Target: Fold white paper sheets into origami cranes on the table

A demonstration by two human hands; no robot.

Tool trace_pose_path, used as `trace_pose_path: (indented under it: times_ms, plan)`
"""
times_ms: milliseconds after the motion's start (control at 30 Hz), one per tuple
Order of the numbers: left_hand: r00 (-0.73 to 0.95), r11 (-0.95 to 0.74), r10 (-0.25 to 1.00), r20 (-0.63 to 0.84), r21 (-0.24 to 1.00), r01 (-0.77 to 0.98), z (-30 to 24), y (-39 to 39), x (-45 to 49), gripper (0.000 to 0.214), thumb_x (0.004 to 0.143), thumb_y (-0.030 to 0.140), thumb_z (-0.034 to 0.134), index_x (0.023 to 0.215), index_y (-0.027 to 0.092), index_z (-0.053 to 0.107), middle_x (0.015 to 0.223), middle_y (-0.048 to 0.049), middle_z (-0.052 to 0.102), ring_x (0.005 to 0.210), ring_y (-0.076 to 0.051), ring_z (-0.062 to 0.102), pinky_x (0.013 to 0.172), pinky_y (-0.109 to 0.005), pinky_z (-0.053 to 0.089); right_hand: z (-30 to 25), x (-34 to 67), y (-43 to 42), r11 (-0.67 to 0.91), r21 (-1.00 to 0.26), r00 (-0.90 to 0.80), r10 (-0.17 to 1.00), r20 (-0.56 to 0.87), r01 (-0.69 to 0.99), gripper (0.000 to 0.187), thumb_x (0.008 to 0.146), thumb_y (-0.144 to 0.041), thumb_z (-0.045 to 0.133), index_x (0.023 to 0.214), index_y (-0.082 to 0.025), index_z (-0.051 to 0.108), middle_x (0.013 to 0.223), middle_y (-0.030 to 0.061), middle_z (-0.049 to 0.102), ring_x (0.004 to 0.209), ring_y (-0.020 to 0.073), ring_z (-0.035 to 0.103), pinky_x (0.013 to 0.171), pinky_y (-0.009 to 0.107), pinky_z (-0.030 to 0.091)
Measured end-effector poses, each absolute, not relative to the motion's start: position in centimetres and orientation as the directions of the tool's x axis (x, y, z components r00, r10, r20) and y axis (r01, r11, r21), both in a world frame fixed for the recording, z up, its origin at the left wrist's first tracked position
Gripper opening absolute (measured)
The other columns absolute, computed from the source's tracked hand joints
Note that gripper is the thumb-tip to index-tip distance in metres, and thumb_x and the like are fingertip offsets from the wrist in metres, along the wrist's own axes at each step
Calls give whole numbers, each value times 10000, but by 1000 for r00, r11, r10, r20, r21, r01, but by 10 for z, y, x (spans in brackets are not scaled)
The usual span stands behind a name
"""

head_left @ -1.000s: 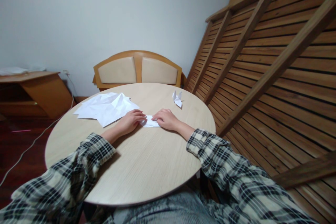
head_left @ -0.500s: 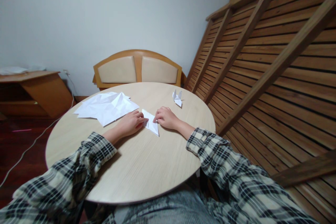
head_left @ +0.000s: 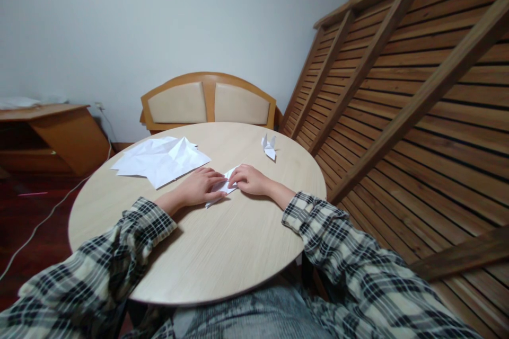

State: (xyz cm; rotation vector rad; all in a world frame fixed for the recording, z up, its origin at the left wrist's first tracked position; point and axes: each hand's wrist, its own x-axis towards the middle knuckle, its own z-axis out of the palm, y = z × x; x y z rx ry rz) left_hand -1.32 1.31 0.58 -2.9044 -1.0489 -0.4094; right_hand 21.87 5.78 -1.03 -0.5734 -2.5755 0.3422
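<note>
— What does the head camera show?

— Two hands close together on a round wooden table. A small folded white paper lies flat between and under the fingertips.

— What is the left hand doing?

— It lies flat, fingers nearly straight, pressing down on the paper's left part. It grips nothing. One pointy corner of the paper sticks out on the near side of those fingers.

— And the right hand?

— Its fingers are bent, with the tips on the paper's right edge. I cannot tell if they pinch the edge or only push on it.

— What could go wrong?

— I think the paper could slide. The table looks smooth, so if one hand pushes harder than the other, the paper may turn and the crease may come out crooked. A hard push on the thin corner could also crumple or tear it.

— Anything else close by?

— A pile of creased white sheets lies just beyond the left fingers. A sleeve or wrist could bump it. A little folded paper figure stands past the right fingers, well apart, so it looks safe. A chair stands behind the table.
</note>
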Motion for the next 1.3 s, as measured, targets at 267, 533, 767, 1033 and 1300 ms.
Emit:
trace_pose_path:
  times_ms: [267,533,767,1033,1300]
  plan:
    - [757,-805,576,308,55,590,4,18,-17,339,951,336,490,1197,183,667,1146,-122,697,1021,-253,611,920,-428,459,-8,219,57,877,-327,-794,465,392,352,306,806,-12,515,883,-191,750,923,33,726,900,160,611,932,332,395]
    - [754,-816,544,367,21,578,-2,23,-16,341,894,78,436,1095,165,697,993,-105,731,893,-220,634,800,-363,510,-12,218,61,888,-313,-793,446,416,336,252,810,-40,543,892,-183,734,902,35,715,874,161,601,921,338,403]
    - [770,-828,545,333,67,557,2,19,-17,294,965,370,510,1125,187,676,1073,-106,718,975,-230,645,879,-388,500,-12,222,57,889,-343,-799,433,416,303,186,807,-245,691,981,-180,692,984,57,661,972,194,574,929,341,425]
    - [752,-808,576,322,81,584,2,19,-15,329,965,422,510,1105,174,675,1055,-117,719,966,-233,652,864,-380,499,-13,223,59,874,-382,-805,447,389,301,141,803,-211,701,941,-182,697,971,58,640,955,187,571,917,340,434]
    - [751,-811,572,330,88,579,-1,20,-17,337,972,433,499,1131,189,671,1057,-109,718,966,-228,650,860,-375,502,-11,222,60,871,-388,-814,447,370,302,92,815,-160,669,894,-175,713,916,54,653,908,176,579,887,323,445]
